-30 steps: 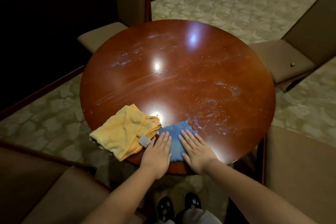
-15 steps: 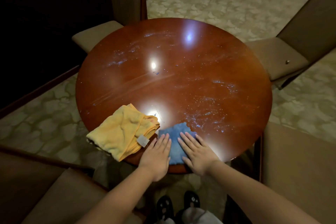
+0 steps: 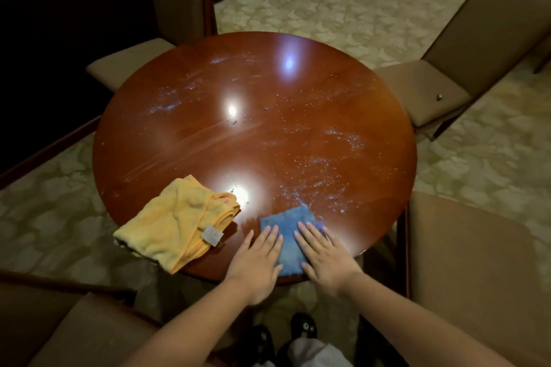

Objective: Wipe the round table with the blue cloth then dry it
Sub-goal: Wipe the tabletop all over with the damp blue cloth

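1. At the near rim of the round glossy wooden surface (image 3: 253, 134), the blue cloth (image 3: 287, 232) lies flat.
2. Left hand (image 3: 256, 265) and right hand (image 3: 325, 259) press it, fingers spread.
3. Beside it, a crumpled yellow cloth (image 3: 176, 223) overhangs the edge.

Hotel-style dining room: patterned carpet (image 3: 343, 12), upholstered chairs (image 3: 441, 83), polished round table (image 3: 253, 143).

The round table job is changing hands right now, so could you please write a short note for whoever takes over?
Left hand: flat, palm down, on the left side of the blue cloth.
Right hand: flat on its right side.
The blue cloth lies at the near edge of the round table. The yellow cloth lies to its left, overhanging the rim.
Done: little; white smears and specks cover most of the top.
Left: wipe the whole top, then dry it, probably with the yellow cloth.
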{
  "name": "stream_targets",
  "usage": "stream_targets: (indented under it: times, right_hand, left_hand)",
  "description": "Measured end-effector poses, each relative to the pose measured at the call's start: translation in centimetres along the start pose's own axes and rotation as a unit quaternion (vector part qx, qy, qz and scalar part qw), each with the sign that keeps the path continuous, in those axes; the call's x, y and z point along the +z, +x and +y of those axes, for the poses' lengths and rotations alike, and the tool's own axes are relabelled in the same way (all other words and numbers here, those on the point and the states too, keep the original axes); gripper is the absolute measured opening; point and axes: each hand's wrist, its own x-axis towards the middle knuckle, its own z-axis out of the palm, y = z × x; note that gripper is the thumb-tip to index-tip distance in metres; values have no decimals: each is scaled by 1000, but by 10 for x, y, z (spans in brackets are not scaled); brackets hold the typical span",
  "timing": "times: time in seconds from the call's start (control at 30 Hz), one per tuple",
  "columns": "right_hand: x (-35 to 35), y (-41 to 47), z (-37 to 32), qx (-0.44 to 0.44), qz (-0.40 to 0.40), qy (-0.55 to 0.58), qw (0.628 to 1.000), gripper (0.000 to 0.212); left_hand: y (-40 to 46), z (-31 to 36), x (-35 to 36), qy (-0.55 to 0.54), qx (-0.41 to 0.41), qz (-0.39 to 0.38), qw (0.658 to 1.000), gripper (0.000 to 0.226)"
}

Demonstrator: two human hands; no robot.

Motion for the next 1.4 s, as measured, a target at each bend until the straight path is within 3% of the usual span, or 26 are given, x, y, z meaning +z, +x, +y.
stream_targets:
  times: [0.1, 0.2, 0.27, 0.4, 0.53, 0.7, 0.87, 1.1, 1.3, 1.4]
  right_hand:
    - [19, -45, -11, -31, 62, 21, 997, 63]
    - [23, -57, -4, -21, 52, 6, 998, 60]
    - [16, -39, 5, 2, 42, -9, 999, 57]
    - [4, -3, 26, 63, 11, -15, 998, 63]
    - [17, -37, 18, 12, 54, -5, 998, 60]
    - [24, -48, 16, 5, 77, 13, 997, 58]
    - [2, -7, 41, 73, 10, -4, 997, 58]
    - [14, -61, 22, 18, 45, 39, 998, 55]
    - [-7, -8, 43, 91, -61, 28, 994, 63]
    - [-2, -25, 32, 91, -46, 27, 994, 60]
  left_hand:
    - [-20, 16, 19, -23, 49, 21, 998, 61]
    - [-16, 21, 18, -6, 66, 53, 996, 59]
    - [-2, 22, 3, 1, 55, 13, 998, 59]
    - [33, 19, -20, 1, 13, 13, 1000, 57]
    - [12, 20, -13, 64, 66, -24, 995, 57]
    - [9, 22, -10, 51, 79, -28, 995, 59]
    - [44, 25, -21, -5, 19, -15, 1000, 60]
    - [4, 37, -2, -8, 65, -16, 998, 62]
    - [52, 23, -25, -35, 22, -12, 999, 62]
    - [40, 31, -23, -30, 37, -19, 999, 62]
